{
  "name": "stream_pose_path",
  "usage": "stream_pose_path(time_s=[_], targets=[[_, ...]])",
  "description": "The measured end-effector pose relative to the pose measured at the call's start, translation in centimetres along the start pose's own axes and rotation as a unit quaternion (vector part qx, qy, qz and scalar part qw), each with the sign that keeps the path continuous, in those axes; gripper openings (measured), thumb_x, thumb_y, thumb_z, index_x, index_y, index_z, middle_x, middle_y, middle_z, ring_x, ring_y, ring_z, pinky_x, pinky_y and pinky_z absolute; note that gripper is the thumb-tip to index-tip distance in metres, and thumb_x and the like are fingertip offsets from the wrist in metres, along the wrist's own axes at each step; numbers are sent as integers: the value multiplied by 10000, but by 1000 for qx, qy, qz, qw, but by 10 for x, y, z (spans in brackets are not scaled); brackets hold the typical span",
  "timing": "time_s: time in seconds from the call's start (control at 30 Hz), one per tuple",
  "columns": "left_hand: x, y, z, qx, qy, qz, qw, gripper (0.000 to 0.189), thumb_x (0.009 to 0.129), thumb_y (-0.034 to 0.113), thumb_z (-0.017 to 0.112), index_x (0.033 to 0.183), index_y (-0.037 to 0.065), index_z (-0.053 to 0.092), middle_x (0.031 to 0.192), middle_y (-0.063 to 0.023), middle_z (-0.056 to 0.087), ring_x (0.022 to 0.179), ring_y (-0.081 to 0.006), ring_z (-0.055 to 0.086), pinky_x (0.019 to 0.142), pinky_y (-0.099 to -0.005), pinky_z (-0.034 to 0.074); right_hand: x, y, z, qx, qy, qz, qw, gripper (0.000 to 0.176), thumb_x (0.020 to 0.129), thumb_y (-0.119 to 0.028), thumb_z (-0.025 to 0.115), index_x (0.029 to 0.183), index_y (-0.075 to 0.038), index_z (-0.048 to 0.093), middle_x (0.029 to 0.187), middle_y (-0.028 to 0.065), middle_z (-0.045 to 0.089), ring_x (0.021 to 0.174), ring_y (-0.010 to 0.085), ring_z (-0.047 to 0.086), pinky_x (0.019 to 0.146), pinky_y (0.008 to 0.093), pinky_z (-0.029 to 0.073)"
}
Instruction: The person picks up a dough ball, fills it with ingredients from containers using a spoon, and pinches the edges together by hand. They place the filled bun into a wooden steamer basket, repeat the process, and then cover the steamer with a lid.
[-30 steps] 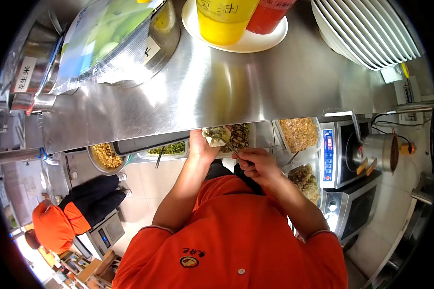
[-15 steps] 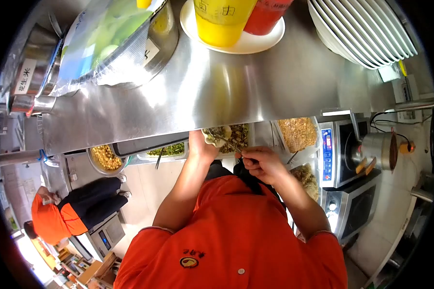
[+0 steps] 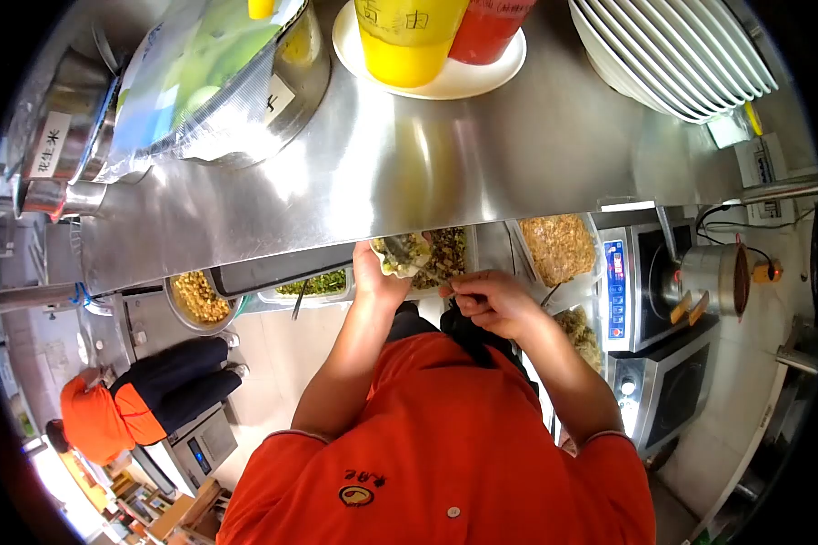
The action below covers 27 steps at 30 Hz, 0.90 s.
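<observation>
My left hand [image 3: 382, 277] holds a pale wrapper with chopped filling [image 3: 402, 254], just below the edge of the steel shelf. Its fingers are wrapped round the wrapper's left side. To the right, my right hand [image 3: 486, 300] is closed in a pinch on the thin handle of a metal utensil, whose far end is hard to make out near the filling. Behind both hands is a tray of dark chopped filling [image 3: 447, 254], partly hidden by the shelf and the wrapper.
The steel shelf [image 3: 518, 154] spans the view, bearing stacked white plates [image 3: 673, 54] and a yellow container [image 3: 407, 45]. Trays of chopped greens [image 3: 316, 284] and brown crumbly food [image 3: 559, 247] flank my hands. A pot [image 3: 713, 280] stands right; another person [image 3: 123, 409] is at lower left.
The wrapper in my left hand is tilted more open to view, with its filling showing more. My right hand has shifted slightly left and up. The shelf has moved slightly in view.
</observation>
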<state>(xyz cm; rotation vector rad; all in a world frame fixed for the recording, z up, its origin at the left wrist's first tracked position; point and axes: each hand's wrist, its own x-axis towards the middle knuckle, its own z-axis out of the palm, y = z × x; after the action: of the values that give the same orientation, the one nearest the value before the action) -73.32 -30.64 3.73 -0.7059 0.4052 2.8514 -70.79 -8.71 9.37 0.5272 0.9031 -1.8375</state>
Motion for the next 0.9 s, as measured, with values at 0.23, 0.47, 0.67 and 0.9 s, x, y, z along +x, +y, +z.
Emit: stream_pose_path(time_s=[0.23, 0.47, 0.67, 0.9], targets=[[-38, 39, -23, -38, 84, -13, 996, 472, 1061, 311, 273, 1260, 65, 623, 1257, -132, 671, 1202, -300, 617, 1068, -501, 471, 65, 2, -38, -491, 264, -234, 797, 258, 981, -147, 576, 885, 49, 715, 753, 145, 674, 592, 227, 639, 539, 366, 519], [-50, 53, -50, -4, 86, 15, 996, 479, 948, 289, 354, 1229, 20, 634, 1242, -140, 663, 1186, -327, 609, 1054, -489, 474, 125, 49, -45, -760, 214, -221, 572, 195, 877, -63, 573, 768, 43, 696, 828, 247, 702, 784, 413, 698, 749, 496, 572], [-52, 53, -62, -32, 7, 19, 999, 448, 1016, 312, 347, 1252, 64, 636, 1263, -102, 674, 1193, -313, 620, 1074, -482, 470, 103, 40, -75, -571, 198, -189, 774, 232, 957, -132, 587, 896, 40, 730, 691, 152, 664, 659, 264, 669, 614, 405, 513], [-31, 34, -52, -51, 19, 4, 999, 487, 1021, 304, 317, 1303, 24, 598, 1282, -143, 653, 1223, -322, 602, 1093, -498, 458, -2, 22, 0, -455, 164, -286, 827, 239, 1039, -133, 526, 1022, 39, 692, 649, 66, 558, 580, 121, 513, 542, 299, 410]])
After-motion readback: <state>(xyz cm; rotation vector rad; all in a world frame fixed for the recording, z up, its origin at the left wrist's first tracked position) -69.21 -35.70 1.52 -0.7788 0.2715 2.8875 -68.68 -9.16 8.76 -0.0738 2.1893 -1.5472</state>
